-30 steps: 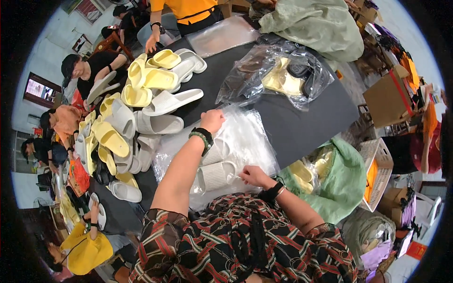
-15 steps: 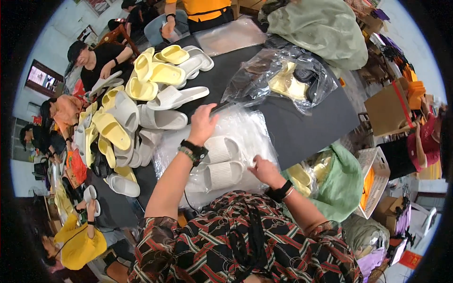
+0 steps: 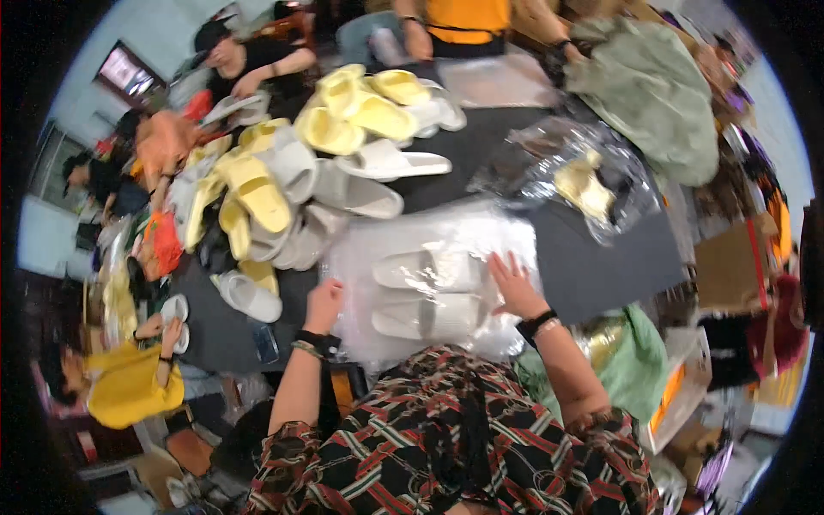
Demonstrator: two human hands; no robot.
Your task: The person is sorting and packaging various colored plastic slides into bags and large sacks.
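A pair of pale slippers (image 3: 421, 316) lies side by side in front of me inside a clear plastic bag (image 3: 352, 249), on top of a flat stack of similar sheets. At the bag's left edge, my left hand (image 3: 324, 306) is closed, its fingers curled on the plastic. My right hand (image 3: 517, 287) is spread flat on the bag, just past the slippers' right ends. Beyond my left hand rises a heap of loose yellow slippers (image 3: 262, 193) and grey slippers (image 3: 356, 190).
On the dark table (image 3: 601, 275), a crumpled clear bag with yellow slippers (image 3: 586, 189) lies at the back right. A green sack (image 3: 635, 352) stands by my right arm. A phone (image 3: 265, 343) lies at the near left. Across the table stands a person in orange (image 3: 468, 17); others sit at left.
My left hand has drawn back to the bag's left edge and closed. My right hand has opened flat on the plastic. The slippers now lie under smooth film. The view has shifted.
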